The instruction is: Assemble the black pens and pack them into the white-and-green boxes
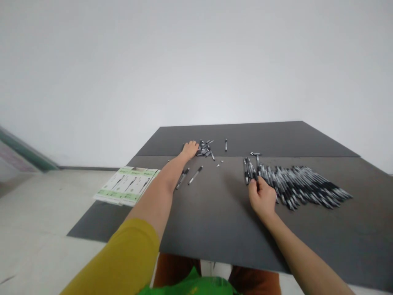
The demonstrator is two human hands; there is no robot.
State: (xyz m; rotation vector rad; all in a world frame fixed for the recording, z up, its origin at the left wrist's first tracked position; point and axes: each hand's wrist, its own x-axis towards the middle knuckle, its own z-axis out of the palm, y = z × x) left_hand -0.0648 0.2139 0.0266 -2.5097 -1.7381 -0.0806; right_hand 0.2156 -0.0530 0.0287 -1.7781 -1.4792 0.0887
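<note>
Stretched far forward, my left hand (190, 149) lies palm down beside a loose pile of pen caps (206, 149), its fingers extended. What is under its palm is hidden. My right hand (262, 197) is closed around the lower end of a black-and-clear pen (258, 168), at the left end of a long row of pens (301, 184). A few more pens (247, 170) lie just left of that hand. Two small pale tips (220, 163) rest between the caps and the row.
Everything lies on a dark grey table (211, 221) against a white wall. Two loose pens (195, 175) are near my left forearm. One pen or cap (226, 145) stands apart at the back. Green-and-white printed cards (125, 184) overhang the table's left edge.
</note>
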